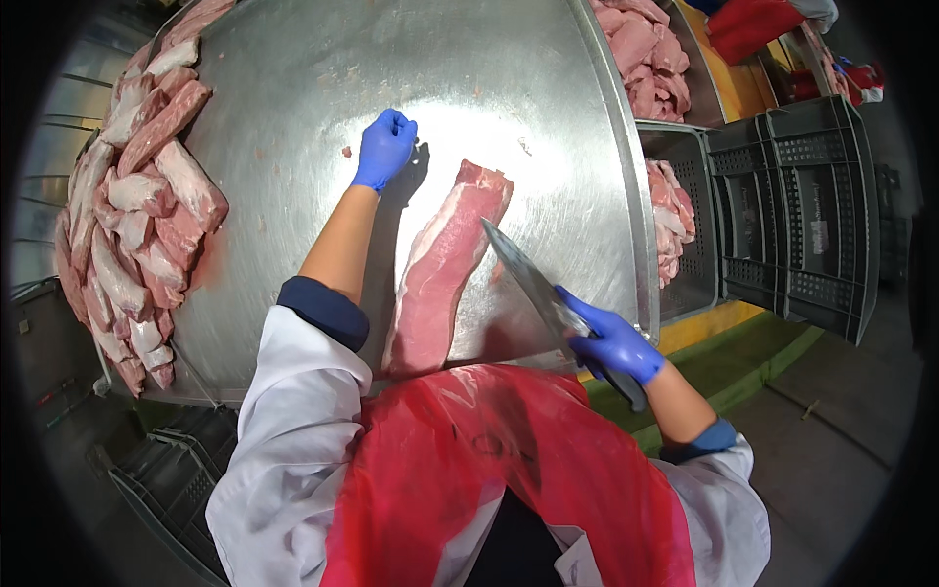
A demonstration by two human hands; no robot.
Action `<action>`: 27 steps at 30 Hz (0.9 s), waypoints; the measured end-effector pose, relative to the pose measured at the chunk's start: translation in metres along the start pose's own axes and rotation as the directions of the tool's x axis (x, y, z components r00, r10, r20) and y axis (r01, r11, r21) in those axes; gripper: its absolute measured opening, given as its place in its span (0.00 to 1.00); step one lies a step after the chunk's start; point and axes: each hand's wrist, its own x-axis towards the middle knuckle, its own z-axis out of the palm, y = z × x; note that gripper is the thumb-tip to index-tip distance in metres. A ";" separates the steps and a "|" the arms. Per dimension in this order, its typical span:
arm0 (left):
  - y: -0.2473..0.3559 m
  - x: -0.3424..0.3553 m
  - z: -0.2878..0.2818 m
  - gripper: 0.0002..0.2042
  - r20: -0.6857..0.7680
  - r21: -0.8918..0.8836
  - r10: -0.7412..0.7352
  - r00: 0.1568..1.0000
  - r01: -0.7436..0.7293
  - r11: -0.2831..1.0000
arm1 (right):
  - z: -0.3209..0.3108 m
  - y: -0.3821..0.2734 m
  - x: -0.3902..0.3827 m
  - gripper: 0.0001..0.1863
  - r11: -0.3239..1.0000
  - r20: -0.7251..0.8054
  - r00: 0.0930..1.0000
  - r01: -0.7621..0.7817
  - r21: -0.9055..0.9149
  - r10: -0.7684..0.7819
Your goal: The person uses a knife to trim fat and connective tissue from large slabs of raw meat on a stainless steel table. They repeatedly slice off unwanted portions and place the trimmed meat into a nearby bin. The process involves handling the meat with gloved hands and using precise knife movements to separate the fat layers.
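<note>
Your right hand [616, 342] gripped the knife [533, 279], likely for blade control; left hand [385, 149] clenched, contents unclear. Pork loin [442, 274] lay between, probably for reach.

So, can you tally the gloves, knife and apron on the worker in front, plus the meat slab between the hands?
Gloves: 2, on the left hand and the right hand
Knife: 1, in the right hand
Apron: 1, red
Slab: 1
Total: 5
</note>
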 end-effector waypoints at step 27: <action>0.034 -0.023 0.049 0.07 0.363 0.019 -0.151 0.919 0.154 0.988 | -0.008 -0.024 0.170 0.41 0.874 -0.539 0.762 0.476 0.092 -0.358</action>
